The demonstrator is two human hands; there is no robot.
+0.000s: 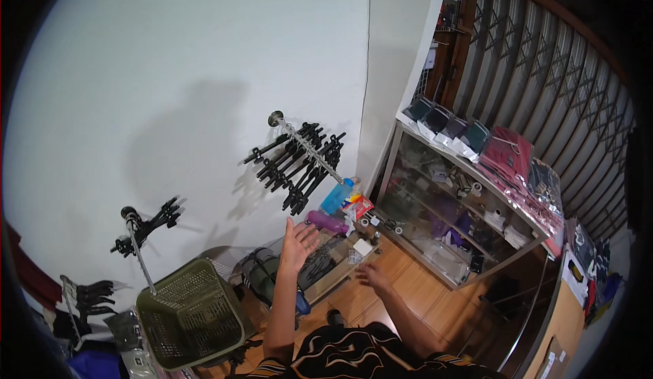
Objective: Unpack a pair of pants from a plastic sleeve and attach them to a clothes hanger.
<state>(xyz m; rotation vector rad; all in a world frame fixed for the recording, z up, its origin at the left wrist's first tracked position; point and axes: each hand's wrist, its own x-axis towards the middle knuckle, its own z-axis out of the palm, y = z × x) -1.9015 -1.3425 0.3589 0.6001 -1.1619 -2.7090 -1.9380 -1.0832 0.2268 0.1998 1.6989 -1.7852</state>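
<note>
My left hand [301, 245] is raised with its fingers apart and nothing in it. It appears in front of a low glass-topped case [326, 288], close to a purple bottle [326, 222] lying on its side. My right hand [374, 277] has loosely bent fingers and holds nothing that I can see. Nearest to it in the picture are a small white box [362, 247] and some little printed packets [355, 256] at the case's edge. Behind the purple bottle are a blue plastic bottle [336, 196] and a red-and-white packet [357, 205].
Black clip hangers [306, 160] crowd a metal wall rail; more hangers [148, 226] hang further left. An olive plastic basket [189, 358] stands lower left. To the right is a glass display cabinet [459, 283] with bagged garments [505, 154] on top, before a folding metal shutter [541, 58].
</note>
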